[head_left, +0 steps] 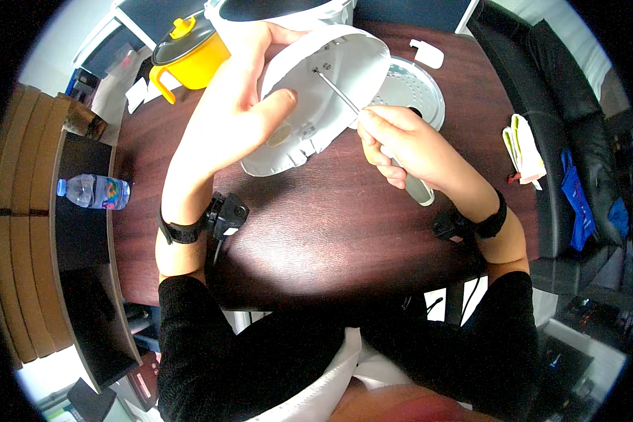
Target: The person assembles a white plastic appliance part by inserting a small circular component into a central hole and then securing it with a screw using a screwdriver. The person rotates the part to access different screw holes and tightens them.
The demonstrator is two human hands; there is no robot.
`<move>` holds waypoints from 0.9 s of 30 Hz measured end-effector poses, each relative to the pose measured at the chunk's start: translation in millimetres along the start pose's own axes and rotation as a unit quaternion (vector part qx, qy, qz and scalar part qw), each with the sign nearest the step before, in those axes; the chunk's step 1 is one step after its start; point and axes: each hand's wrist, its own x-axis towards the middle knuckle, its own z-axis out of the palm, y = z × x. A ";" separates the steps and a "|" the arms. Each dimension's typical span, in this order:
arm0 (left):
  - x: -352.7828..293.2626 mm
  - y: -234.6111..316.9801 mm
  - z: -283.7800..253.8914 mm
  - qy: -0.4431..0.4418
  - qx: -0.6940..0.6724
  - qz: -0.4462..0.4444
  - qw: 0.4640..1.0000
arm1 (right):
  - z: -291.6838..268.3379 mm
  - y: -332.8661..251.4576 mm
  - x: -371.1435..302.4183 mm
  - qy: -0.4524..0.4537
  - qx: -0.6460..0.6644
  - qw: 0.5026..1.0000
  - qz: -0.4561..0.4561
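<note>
My left hand [257,105] grips the rim of a white oval plastic cover [299,116], tilted up so that its hollow inside faces me. Its thumb lies along the near side, and the other fingers go behind the rim. A screwdriver [420,190] with a grey handle is wrapped in the fingers of my right hand [397,144]. Its thin metal shaft reaches up and left, and the tip meets a small fitting near the upper middle of the cover's inside. Behind the cover lies a round silver perforated plate [429,91], partly hidden.
A yellow pot [193,63] with a dark lid stands at the back left, beside a large white appliance body [281,17]. A small white plastic piece [427,54] lies at the back right. On the right are a folded cloth [524,151] and a black sofa [577,112]; a water bottle [95,191] lies left.
</note>
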 end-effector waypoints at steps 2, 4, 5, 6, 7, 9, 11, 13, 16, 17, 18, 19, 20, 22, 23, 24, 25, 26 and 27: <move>-0.5 1.4 5.1 0.039 0.026 0.014 0.999 | 1.7 1.5 0.8 0.004 -0.004 1.000 -0.001; -0.9 2.8 7.7 0.044 0.028 0.019 0.998 | 4.1 1.0 1.2 0.017 -0.027 0.999 -0.003; -1.1 3.5 8.1 0.048 0.029 0.021 0.998 | 4.4 2.0 2.2 0.007 -0.007 1.000 0.002; -1.3 3.8 8.1 0.052 0.035 0.020 0.998 | 4.4 3.8 3.8 -0.003 0.014 1.000 0.007; -0.7 4.0 8.2 0.055 0.042 0.020 0.997 | 4.3 5.1 4.4 -0.013 0.034 0.999 0.012; 0.3 3.7 8.9 0.056 0.046 0.024 0.997 | 5.6 6.1 4.2 -0.022 0.065 0.997 0.024; 0.5 2.9 9.2 0.054 0.042 0.030 0.997 | 7.7 5.5 4.3 -0.032 0.096 0.994 0.036; 0.5 2.1 9.6 0.059 0.049 0.038 0.996 | 10.2 4.4 2.6 -0.038 0.129 0.990 0.050; 1.0 2.2 9.4 0.059 0.053 0.046 0.996 | 8.0 8.3 5.1 -0.069 0.182 0.979 0.060; 1.2 2.3 9.1 0.058 0.054 0.048 0.996 | 6.8 8.8 5.6 -0.083 0.197 0.975 0.066; 1.1 2.3 8.9 0.059 0.056 0.044 0.996 | 5.6 9.0 5.9 -0.096 0.213 0.970 0.071; 0.7 2.0 8.7 0.059 0.059 0.040 0.996 | 4.6 9.5 6.3 -0.110 0.228 0.964 0.076; 0.5 1.9 8.8 0.060 0.061 0.036 0.996 | 4.1 10.7 6.7 -0.123 0.249 0.958 0.078; 0.0 1.8 8.7 0.060 0.067 0.037 0.995 | 3.5 12.9 7.7 -0.149 0.289 0.942 0.083; -0.1 1.8 8.7 0.061 0.069 0.037 0.995 | 3.5 12.3 7.6 -0.158 0.296 0.938 0.085; 0.1 2.1 8.7 0.061 0.070 0.038 0.995 | 3.6 11.3 7.2 -0.167 0.304 0.934 0.088; 0.1 2.7 9.1 0.062 0.070 0.038 0.995 | 4.0 10.9 6.7 -0.175 0.311 0.930 0.090; 0.0 3.0 9.4 0.062 0.071 0.039 0.995 | 4.4 12.1 6.7 -0.183 0.327 0.923 0.092; -0.2 3.0 9.6 0.063 0.068 0.035 0.995 | 5.1 14.0 7.1 -0.191 0.343 0.915 0.094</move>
